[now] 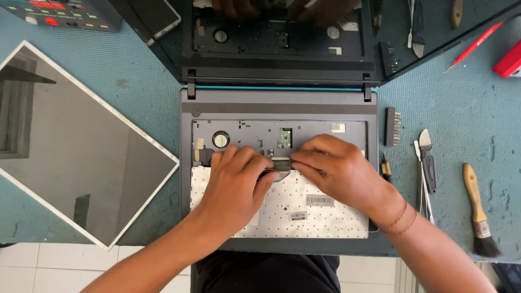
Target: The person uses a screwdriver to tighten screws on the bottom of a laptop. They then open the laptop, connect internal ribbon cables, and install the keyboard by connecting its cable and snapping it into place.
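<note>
Both my hands pinch the flat ribbon cable between them, left hand and right hand curled shut on it. Flipped keyboard lies under my palms on the open laptop. Brush right of my right hand; loose screen panel left on the counter.

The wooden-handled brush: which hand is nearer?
Right. The right hand lies on the laptop nearer the brush; the left hand is farther left.
</note>
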